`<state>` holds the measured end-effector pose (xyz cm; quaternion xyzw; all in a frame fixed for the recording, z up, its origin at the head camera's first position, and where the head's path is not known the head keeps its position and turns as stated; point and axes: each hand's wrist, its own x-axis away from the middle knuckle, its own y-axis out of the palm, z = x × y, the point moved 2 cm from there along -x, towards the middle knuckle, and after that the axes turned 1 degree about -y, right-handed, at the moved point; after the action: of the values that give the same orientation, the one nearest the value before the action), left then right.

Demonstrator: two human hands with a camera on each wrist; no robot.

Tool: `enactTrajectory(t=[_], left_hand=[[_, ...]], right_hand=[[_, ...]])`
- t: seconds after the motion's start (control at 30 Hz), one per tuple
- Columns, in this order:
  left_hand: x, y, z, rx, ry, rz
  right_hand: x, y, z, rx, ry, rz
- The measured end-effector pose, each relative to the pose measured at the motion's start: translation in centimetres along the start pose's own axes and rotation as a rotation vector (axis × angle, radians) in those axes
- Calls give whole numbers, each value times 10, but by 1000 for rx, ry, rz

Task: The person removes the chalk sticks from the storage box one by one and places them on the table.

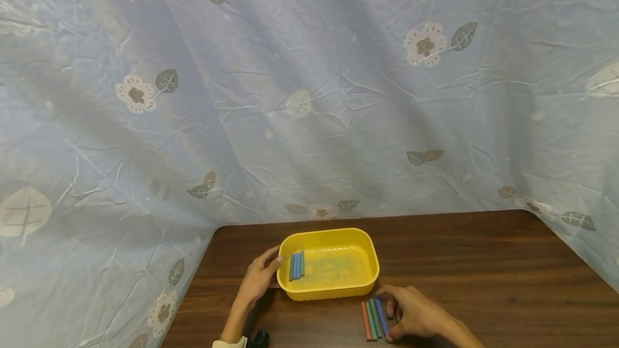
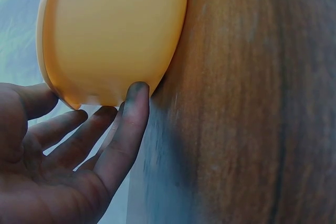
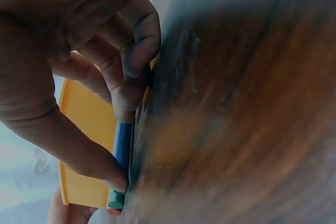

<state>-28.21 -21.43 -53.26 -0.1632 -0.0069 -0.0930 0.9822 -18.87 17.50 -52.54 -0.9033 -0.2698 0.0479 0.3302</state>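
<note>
Sticks [image 1: 297, 266] in blues and greens lie side by side at the left end of the yellow tray [image 1: 333, 294] and four more on the table [image 1: 483, 267], so I'd judge it about halfway. The right hand [image 1: 417, 313] pinches the slim, straight blue stick [image 1: 381, 317] end to end, beside two green and one orange-red; the left hand [image 1: 256, 282] grips the tray's edge

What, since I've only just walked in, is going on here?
A person's left hand holds the left end of a yellow tray on a wooden table. Their right hand pinches a blue stick between thumb and fingers, beside two green sticks and one orange stick. A few blue and green sticks lie in the tray's left end.
</note>
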Motion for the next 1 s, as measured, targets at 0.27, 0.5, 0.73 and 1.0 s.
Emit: enactTrajectory(t=[0.27,0.5,0.73,1.0], left_hand=[[0,0,-1,11,7,-10],[0,0,-1,17,19,-13],[1,1,-2,8,11,-4],[0,1,-1,4,16,-4]], right_hand=[[0,1,-2,34,-22,-4],[1,-1,-5,-11,-43,-6],[0,-8,-13,-32,-51,2],[1,-12,-22,-50,-96,19]])
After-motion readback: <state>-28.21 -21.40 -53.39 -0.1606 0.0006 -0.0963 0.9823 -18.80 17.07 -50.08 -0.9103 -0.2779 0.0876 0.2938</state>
